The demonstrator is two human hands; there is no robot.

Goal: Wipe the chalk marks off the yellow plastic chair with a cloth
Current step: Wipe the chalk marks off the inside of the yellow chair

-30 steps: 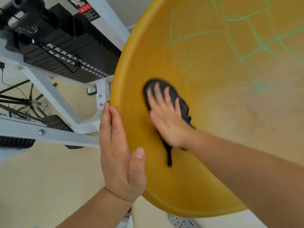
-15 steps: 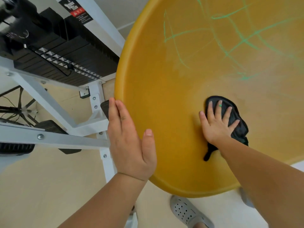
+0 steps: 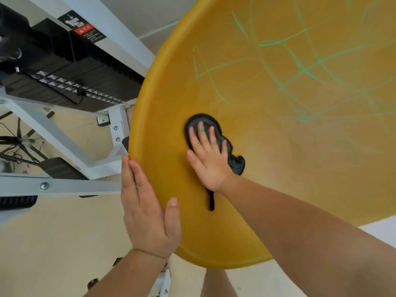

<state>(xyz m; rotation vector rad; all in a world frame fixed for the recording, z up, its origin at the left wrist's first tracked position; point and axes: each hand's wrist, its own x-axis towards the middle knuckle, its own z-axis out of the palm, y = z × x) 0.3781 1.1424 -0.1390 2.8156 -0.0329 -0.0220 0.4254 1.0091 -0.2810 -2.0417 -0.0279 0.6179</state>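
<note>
1. In the head view we look down on the yellow plastic chair (image 3: 267,168), whose broad curved surface fills the right and centre of the frame.
2. Our right hand (image 3: 211,162) lies flat on the black cloth (image 3: 235,163), pressing it against the chair's surface near its left side; the fingers (image 3: 201,130) are spread and extended over the cloth, not curled round it.
3. A thin strip of the cloth trails out from under the wrist, toward the chair's near edge.
4. A small green smudge shows on one finger of the right hand.
5. Green chalk marks (image 3: 300,69) cross the upper right part of the chair in loose lines, well apart from the cloth; fainter smears lie to the right of the cloth.
6. Our left hand (image 3: 147,213) braces the chair's left rim, fingers straight and together along the outer edge, thumb resting on the inner surface.
7. Beyond the rim stands a white metal frame (image 3: 64,136) carrying a stack of black plates (image 3: 70,82), on a beige floor (image 3: 53,254).
</note>
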